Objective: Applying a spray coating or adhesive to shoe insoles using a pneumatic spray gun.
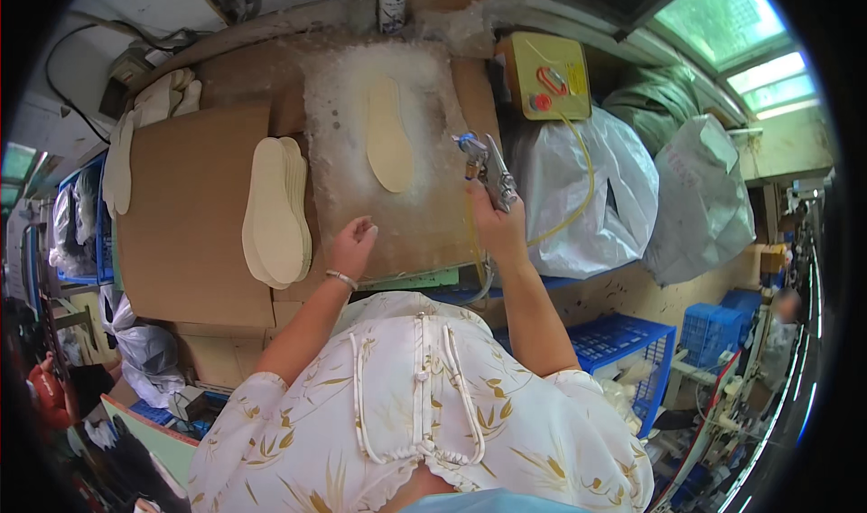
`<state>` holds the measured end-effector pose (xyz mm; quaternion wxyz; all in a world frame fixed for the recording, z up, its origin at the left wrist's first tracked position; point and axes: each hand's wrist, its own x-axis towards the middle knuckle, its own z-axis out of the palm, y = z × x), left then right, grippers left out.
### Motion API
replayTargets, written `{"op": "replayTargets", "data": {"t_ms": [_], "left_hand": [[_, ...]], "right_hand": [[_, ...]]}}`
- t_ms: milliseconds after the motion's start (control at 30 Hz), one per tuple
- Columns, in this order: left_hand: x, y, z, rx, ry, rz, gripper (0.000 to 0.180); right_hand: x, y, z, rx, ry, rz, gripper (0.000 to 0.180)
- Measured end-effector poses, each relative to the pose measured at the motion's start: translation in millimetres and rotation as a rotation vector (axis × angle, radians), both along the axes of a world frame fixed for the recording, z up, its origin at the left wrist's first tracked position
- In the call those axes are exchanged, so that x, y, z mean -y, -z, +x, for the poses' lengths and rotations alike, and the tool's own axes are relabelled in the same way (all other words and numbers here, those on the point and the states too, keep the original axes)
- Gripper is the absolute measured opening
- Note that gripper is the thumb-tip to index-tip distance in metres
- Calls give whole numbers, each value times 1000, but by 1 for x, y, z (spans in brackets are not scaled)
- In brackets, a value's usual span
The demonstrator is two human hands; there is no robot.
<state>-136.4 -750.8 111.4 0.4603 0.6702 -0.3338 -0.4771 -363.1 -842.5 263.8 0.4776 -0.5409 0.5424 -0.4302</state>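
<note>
My right hand [497,226] grips a metal spray gun [495,172], held upright at the right edge of the work board. A thin yellowish hose hangs down from the gun past my wrist. A single cream shoe insole [388,134] lies on the board [339,215], which is coated with whitish residue around it. My left hand [353,249] hovers over the board's near left part, below the insole. Its fingers are curled together, with nothing visible in them. Left of that hand, a stack of cream insoles [274,210] rests on brown cardboard [194,215].
More insoles [118,165] lie at the cardboard's far left edge. A yellow metal can [548,78] with a red cap and a hose stands at the back right, above white plastic bags [587,201]. A bottle [391,5] stands at the back. Blue crates [623,341] are lower right.
</note>
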Motion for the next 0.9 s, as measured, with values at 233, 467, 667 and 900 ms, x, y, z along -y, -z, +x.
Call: {"op": "replayTargets", "data": {"t_ms": [233,467,667,900], "left_hand": [[92,19,-6,-380,-179,401,30],[113,22,-12,-388,-163,466,20],[113,11,-25,-318,-294,408,15],[121,14,-32,-294,-313,447,11]], "right_hand": [[-5,-7,27,-160,-28,-73,18],[-17,5,29,-88,85,-2,17],[-13,2,36,-9,127,-12,20],[6,-17,69,-145,-81,-71,22]]}}
